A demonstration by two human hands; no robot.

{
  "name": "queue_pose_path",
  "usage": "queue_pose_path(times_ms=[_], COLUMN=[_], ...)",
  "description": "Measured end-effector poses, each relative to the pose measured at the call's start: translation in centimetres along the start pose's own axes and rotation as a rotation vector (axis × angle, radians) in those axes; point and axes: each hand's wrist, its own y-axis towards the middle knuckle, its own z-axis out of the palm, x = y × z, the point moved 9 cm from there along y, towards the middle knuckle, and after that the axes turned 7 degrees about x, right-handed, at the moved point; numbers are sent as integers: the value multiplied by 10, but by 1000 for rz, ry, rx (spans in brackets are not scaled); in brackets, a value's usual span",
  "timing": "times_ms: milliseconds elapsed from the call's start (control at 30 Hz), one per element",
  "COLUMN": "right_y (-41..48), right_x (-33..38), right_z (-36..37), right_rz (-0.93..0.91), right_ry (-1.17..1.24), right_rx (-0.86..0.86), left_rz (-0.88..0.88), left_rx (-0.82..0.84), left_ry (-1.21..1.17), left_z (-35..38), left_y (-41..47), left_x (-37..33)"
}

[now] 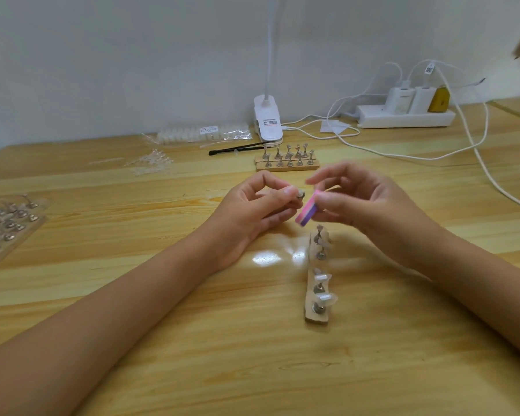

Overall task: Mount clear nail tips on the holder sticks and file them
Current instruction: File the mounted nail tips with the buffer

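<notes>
Left hand (252, 205) pinches holder stick (300, 194); right hand (364, 205) grips file block (306, 212). Keep strokes light, stick steady, mid-table.

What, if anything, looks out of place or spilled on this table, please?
Only the loose clear nail tips: they lie scattered on the wooden table at the back left, in front of the plastic packet of tips rather than inside it. Nothing looks damaged.
</notes>
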Motion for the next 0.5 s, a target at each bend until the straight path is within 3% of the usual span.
queue_pose_path(times_ms=[67, 200, 233, 367, 433, 500], right_y=[1, -3, -4, 0, 1, 0], right_x=[2, 7, 7, 2, 1, 2], right_z=[8, -25, -28, 0, 1, -15], right_rz=[-27, -74, -71, -15, -18, -43], right_ry=[-33, 10, 28, 6, -18, 21], right_rx=[10, -262, -262, 2, -43, -194], left_rz=[3, -4, -7, -10, -11, -10], left_rx=[7, 0, 3, 16, 20, 14], left_ry=[3, -9, -4, 6, -1, -21], left_z=[1, 0, 0, 2, 2, 2], left_y=[0, 0, 0, -1, -1, -1], left_x=[-1, -1, 0, 0, -1, -1])
